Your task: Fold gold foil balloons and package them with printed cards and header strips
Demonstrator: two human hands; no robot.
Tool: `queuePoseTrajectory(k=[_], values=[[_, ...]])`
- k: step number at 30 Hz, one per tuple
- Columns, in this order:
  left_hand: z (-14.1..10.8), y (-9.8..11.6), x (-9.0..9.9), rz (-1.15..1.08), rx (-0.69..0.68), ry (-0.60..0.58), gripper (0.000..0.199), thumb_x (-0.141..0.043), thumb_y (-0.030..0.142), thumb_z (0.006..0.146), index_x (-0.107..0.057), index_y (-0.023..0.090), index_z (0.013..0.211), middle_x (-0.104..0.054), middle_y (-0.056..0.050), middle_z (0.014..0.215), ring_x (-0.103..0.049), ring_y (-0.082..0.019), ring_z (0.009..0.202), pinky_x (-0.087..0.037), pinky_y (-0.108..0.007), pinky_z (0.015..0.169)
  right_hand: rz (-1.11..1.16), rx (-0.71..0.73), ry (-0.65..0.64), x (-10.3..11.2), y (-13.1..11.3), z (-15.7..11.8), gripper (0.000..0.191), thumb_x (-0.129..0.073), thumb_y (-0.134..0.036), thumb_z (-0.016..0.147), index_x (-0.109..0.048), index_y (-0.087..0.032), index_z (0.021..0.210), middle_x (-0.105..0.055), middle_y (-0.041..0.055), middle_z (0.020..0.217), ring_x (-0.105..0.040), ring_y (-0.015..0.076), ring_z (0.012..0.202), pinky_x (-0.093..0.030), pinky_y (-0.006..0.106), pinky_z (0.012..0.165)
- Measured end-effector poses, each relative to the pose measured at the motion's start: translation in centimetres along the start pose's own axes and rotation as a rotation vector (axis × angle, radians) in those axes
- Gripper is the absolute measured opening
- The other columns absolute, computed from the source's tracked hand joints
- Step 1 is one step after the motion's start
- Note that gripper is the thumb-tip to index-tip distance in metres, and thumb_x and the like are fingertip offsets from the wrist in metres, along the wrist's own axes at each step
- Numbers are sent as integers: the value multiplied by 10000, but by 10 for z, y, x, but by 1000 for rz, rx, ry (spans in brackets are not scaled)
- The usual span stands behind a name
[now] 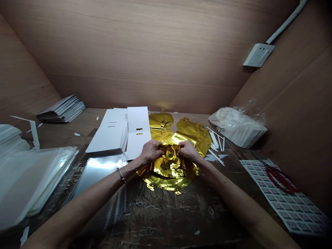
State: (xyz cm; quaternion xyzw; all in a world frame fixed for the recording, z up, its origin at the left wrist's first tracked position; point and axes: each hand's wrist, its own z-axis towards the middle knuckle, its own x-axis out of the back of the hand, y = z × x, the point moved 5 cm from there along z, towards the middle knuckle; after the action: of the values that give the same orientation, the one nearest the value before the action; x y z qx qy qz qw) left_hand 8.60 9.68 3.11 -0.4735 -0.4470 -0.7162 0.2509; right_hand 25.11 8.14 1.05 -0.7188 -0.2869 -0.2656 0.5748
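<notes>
A crumpled gold foil balloon (169, 166) lies flat on the dark wooden table (166, 214), with a second lobe of foil (193, 133) spreading towards the back. My left hand (151, 152) and my right hand (188, 149) both pinch the foil near its middle, gathering it into folds between them. A metal bangle (120, 174) circles my left wrist. Just beyond my left hand stands a white card with a slot (137, 129), next to a stack of white cards (109, 133). My fingertips partly hide the gathered foil.
Clear plastic sleeves (33, 173) lie at the left, and folded white card stacks (61, 109) lie behind them. White sticks (215, 143) and a bagged white pile (237, 126) sit right. Red-handled scissors (281, 180) rest on a printed sheet (282, 197). Wooden panels enclose the table.
</notes>
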Motion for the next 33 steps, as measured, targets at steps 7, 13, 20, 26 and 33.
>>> queuePoseTrajectory(k=[7, 13, 20, 26, 33], values=[[7, 2, -10, 92, -126, -25, 139, -473, 170, 667, -599, 165, 608, -550, -12, 618, -474, -139, 658, -297, -222, 546, -168, 88, -25, 6, -16, -7, 190, -591, -158, 472, -632, -188, 655, -537, -42, 518, -472, 115, 540, -264, 194, 460], [-2, 6, -9, 206, -362, -60, 203, -408, 41, 679, -553, 151, 590, -513, -19, 593, -422, -142, 650, -295, -231, 544, -287, 392, 123, 1, -15, -21, 189, -467, -93, 574, -630, -176, 621, -530, -7, 574, -457, 124, 603, -288, 215, 514], [-29, 21, -14, 465, -714, -227, 227, -363, 112, 786, -532, 136, 637, -525, -58, 661, -373, -146, 605, -283, -281, 571, -810, 938, 82, -21, -27, -58, 154, -431, -148, 758, -584, -137, 761, -537, 58, 739, -391, 162, 698, -305, 281, 623], [-46, 13, -4, 468, -816, -225, 170, -373, 135, 760, -538, 136, 717, -539, -88, 757, -414, -173, 705, -296, -305, 681, -822, 968, -63, -18, -25, -68, 183, -423, -160, 780, -521, -125, 930, -530, 59, 839, -400, 157, 744, -333, 279, 693], [-48, 3, 5, 382, -762, -230, 243, -433, 151, 694, -510, 120, 922, -540, -112, 926, -433, -195, 878, -262, -340, 835, -849, 1071, -84, -6, -25, -83, 382, -420, -119, 736, -425, -125, 1118, -515, 95, 1007, -402, 188, 938, -283, 362, 864]])
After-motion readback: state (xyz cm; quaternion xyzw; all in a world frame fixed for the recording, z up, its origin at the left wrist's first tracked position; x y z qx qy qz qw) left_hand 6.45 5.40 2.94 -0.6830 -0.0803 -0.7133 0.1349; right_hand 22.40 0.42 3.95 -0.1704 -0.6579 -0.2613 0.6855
